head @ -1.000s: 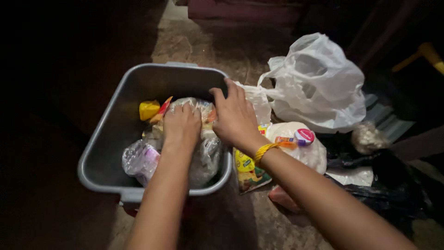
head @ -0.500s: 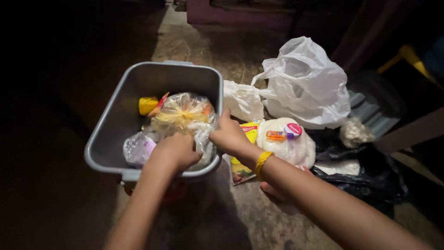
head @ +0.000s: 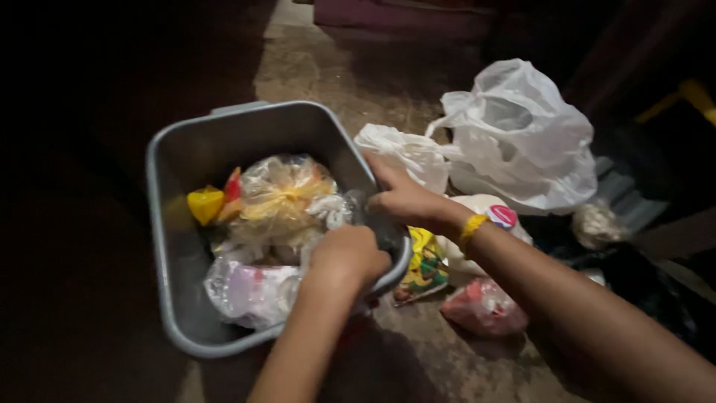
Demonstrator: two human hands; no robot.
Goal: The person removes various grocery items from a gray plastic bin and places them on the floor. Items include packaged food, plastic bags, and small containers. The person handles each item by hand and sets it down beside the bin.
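Since it turned, hands [head: 377, 227] on bin [head: 160, 224] rim.

Both hands [head: 373, 231] on grey tub [head: 168, 194] — bags [head: 280, 198] inside

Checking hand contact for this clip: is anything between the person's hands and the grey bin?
Nothing visible. The right hand grips the grey bin at its right rim and the left hand closes on its near-right corner, beside the clear bags inside.

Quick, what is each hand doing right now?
Left hand: closed in a fist at the near rim of the grey bin, on the clear plastic bags; what it grips cannot be told.
Right hand: closed on the bin's right rim.
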